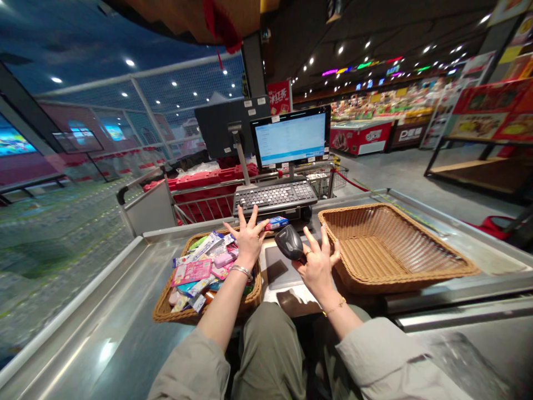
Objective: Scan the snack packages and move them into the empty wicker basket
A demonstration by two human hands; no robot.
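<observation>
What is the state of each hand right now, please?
Left hand: open, fingers spread.
Right hand: fingers spread at a black, gun-shaped plastic scanner; whether it grips cannot be told.

The splayed left hand [249,242] hovers by a filled basket [165,315], the right hand [318,265] at a scanner [288,242].

Metal counter [137,339] in front of you, raised edges, glossy with reflected light. On it you have a filled wicker basket [161,311]; just right of that basket lies a flat grey plate [291,278]; farther right of it stands a second wicker basket [400,282].
</observation>
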